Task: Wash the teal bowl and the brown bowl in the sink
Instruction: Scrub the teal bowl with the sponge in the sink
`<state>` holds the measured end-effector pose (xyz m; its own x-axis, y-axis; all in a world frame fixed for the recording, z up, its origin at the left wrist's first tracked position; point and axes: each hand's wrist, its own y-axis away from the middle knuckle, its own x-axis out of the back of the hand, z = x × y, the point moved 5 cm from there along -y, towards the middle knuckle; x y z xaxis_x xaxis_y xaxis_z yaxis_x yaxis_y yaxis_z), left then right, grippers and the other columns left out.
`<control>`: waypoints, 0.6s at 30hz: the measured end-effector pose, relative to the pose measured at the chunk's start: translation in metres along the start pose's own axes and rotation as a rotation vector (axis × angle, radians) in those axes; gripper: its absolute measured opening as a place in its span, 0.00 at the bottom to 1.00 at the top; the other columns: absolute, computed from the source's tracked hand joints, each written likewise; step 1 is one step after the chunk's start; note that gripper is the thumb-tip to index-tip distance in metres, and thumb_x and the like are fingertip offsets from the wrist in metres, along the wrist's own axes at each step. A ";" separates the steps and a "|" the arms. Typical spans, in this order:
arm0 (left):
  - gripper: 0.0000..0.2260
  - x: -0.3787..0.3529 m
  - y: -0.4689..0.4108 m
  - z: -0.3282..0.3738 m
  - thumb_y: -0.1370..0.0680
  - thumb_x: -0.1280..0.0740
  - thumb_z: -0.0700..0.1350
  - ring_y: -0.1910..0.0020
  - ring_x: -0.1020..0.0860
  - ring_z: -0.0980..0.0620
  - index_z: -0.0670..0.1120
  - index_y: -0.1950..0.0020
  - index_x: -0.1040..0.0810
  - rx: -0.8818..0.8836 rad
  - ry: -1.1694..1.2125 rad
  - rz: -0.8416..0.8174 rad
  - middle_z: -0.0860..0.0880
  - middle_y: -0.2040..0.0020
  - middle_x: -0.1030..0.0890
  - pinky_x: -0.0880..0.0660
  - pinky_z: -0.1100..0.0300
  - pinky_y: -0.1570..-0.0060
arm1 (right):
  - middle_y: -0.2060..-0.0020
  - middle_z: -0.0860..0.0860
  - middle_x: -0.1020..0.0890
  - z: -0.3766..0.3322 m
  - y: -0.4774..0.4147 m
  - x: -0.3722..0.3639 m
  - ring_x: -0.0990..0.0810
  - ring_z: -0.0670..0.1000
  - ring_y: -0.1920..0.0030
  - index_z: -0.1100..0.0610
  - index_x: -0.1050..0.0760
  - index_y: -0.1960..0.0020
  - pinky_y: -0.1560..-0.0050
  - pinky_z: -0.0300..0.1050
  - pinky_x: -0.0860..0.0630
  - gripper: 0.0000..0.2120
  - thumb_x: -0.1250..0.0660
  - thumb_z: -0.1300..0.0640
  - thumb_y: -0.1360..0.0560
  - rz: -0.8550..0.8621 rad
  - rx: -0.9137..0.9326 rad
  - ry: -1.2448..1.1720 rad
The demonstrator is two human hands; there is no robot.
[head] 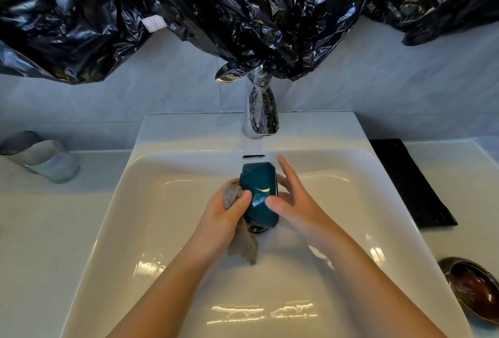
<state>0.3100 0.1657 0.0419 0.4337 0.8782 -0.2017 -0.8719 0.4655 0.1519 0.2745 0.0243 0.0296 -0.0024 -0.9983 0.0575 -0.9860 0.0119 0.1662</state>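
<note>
Over the sink (151, 229) drain, our left grip (229, 208) presses a grey cloth (243, 246) to the tipped teal bowl (259, 192); our right grip (294, 197) pinches its rim. We should turn it steadily. The brown bowl (475, 286) waits on the surface (54, 229).

The teal bowl (260, 194) is tipped on its side over the middle of the sink (162, 202), opening rightward. The glossy brown bowl (471, 287) sits upright at the counter's (54, 229) front right
</note>
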 end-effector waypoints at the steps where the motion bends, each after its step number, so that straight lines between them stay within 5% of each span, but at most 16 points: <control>1: 0.16 0.000 0.000 0.000 0.24 0.35 0.46 0.47 0.19 0.42 0.41 0.39 0.25 -0.008 -0.019 0.000 0.40 0.47 0.18 0.22 0.50 0.46 | 0.30 0.45 0.32 0.000 -0.001 0.000 0.24 0.47 0.36 0.34 0.48 0.25 0.41 0.49 0.20 0.41 0.28 0.45 0.30 0.012 -0.027 -0.014; 5: 0.15 -0.003 0.002 -0.002 0.22 0.35 0.48 0.45 0.20 0.40 0.41 0.39 0.25 0.038 0.029 -0.033 0.39 0.45 0.18 0.23 0.47 0.44 | 0.39 0.43 0.25 -0.002 -0.002 0.000 0.20 0.40 0.44 0.34 0.40 0.31 0.49 0.40 0.19 0.37 0.28 0.42 0.37 -0.012 0.002 0.001; 8: 0.17 -0.005 0.005 -0.002 0.24 0.38 0.49 0.48 0.19 0.42 0.40 0.41 0.24 0.115 0.136 -0.071 0.39 0.48 0.17 0.21 0.49 0.48 | 0.40 0.37 0.27 -0.007 0.003 -0.003 0.22 0.34 0.43 0.32 0.42 0.33 0.50 0.35 0.21 0.36 0.28 0.49 0.34 -0.078 0.058 0.090; 13: 0.18 -0.001 0.005 0.000 0.23 0.39 0.47 0.50 0.18 0.38 0.37 0.39 0.25 0.161 0.245 -0.048 0.35 0.47 0.18 0.19 0.47 0.54 | 0.26 0.43 0.40 -0.004 0.005 0.000 0.36 0.45 0.26 0.37 0.50 0.24 0.30 0.41 0.31 0.49 0.26 0.54 0.35 -0.146 0.158 0.284; 18: 0.18 -0.001 0.004 0.003 0.24 0.38 0.47 0.50 0.18 0.39 0.37 0.40 0.25 0.135 0.159 -0.033 0.36 0.48 0.18 0.20 0.49 0.52 | 0.36 0.29 0.30 -0.005 0.004 -0.005 0.27 0.36 0.36 0.32 0.44 0.27 0.38 0.45 0.22 0.45 0.25 0.46 0.38 -0.058 0.107 0.110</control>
<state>0.3068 0.1670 0.0451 0.4114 0.8386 -0.3570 -0.8148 0.5139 0.2683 0.2715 0.0300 0.0348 0.0680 -0.9849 0.1594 -0.9961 -0.0580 0.0665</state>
